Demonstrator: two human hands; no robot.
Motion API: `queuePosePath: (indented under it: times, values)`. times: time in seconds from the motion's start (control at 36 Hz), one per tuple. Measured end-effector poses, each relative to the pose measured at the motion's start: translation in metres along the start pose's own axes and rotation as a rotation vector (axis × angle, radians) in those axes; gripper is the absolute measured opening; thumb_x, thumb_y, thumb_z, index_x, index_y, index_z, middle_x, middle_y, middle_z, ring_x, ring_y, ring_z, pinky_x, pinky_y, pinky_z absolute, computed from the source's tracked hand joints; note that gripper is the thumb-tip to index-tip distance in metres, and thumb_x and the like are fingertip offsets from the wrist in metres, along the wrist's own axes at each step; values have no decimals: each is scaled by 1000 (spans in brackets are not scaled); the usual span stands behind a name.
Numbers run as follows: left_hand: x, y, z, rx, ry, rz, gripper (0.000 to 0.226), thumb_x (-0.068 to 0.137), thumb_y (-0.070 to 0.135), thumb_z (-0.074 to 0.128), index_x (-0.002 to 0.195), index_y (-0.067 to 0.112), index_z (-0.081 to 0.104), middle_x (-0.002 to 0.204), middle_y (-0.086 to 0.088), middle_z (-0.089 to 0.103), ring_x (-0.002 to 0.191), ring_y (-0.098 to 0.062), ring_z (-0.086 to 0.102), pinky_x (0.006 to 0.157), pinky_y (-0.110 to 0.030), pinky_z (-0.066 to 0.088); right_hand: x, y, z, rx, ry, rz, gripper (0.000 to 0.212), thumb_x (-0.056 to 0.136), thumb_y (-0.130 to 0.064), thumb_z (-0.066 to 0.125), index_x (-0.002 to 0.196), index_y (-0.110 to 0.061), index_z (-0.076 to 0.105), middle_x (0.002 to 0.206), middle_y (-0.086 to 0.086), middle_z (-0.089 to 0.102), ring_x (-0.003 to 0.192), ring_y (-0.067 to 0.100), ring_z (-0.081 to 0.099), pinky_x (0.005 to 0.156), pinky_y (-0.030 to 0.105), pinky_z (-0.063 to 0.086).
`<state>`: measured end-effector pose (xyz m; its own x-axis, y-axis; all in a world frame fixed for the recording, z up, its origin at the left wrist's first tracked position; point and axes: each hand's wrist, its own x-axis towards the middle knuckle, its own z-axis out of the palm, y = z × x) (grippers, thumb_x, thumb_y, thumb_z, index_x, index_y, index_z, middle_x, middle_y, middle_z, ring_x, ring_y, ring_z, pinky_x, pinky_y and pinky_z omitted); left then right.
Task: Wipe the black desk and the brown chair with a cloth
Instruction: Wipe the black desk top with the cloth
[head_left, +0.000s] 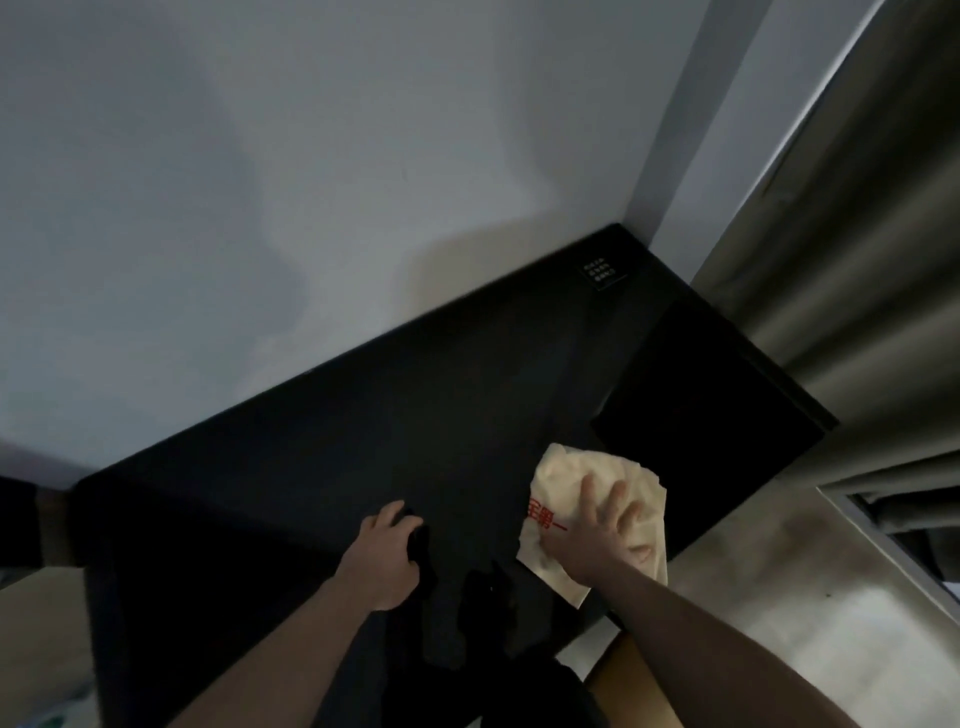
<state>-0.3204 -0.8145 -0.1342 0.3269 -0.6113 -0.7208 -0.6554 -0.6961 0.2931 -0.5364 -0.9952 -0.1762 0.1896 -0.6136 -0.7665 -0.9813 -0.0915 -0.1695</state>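
Right hand (602, 525), fingers spread flat, presses a cloth (556, 499) on the desk (311, 457); left hand (384, 556) curls round something dark alongside.

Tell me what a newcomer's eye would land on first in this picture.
The pale cloth with red print stands out most: it lies on the black desk near its right front edge, with the right hand pressed flat on it, fingers spread. To its left, the left hand rests on the desk, curled round something dark that cannot be made out. Grey curtains hang at the right, past the desk's end.
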Motion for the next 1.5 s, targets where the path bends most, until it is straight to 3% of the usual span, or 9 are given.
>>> queuePosePath:
  times: [0.17,0.36,0.72,0.92,1.22,1.39,1.5]
  values:
    - [0,11,3,34,-56,5,69,96,17,51,159,27,25,169,2,-1,152,-30,9,121,-43,29,1,25,-14,42,-30,-20,118,83,-67,60,153,-38,-30,153,2,-51,142,40,-42,115,74,-3]
    - [28,41,-21,31,-8,-11,70,98,21,53,160,28,22,169,3,-2,154,-29,6,122,-41,27,41,45,-55,5,12,29,121,78,-78,57,150,-40,-32,151,4,-51,142,42,-42,112,77,-2]
    - [124,140,-57,-14,8,-32,72,97,19,54,160,33,20,169,7,-4,154,-28,4,119,-42,30,158,107,-207,80,109,136,111,80,-79,53,154,-44,-22,157,-1,-43,147,37,-35,114,74,-4]
    - [142,155,-52,-21,8,-34,74,98,20,53,161,33,18,169,8,-8,155,-27,0,118,-38,30,208,126,-258,135,182,216,114,77,-88,49,153,-44,-24,160,-1,-39,149,38,-30,115,74,-4]
    - [100,112,-18,4,-73,-91,76,100,22,53,162,32,9,168,9,-18,156,-25,-5,123,-36,26,191,107,-218,125,239,198,104,85,-81,44,155,-40,-21,162,2,-35,149,39,-29,113,76,-4]
    - [62,80,-8,-6,-81,-102,75,100,22,52,162,31,12,168,9,-14,156,-24,-3,122,-36,28,138,68,-148,144,233,149,102,87,-77,47,157,-40,-18,163,2,-33,149,38,-29,114,74,-9]
    - [27,48,1,-14,-69,-94,75,100,20,52,162,32,12,168,11,-14,156,-25,-4,122,-36,28,90,38,-84,99,217,90,99,88,-77,45,158,-39,-13,165,6,-27,151,41,-23,114,76,-3]
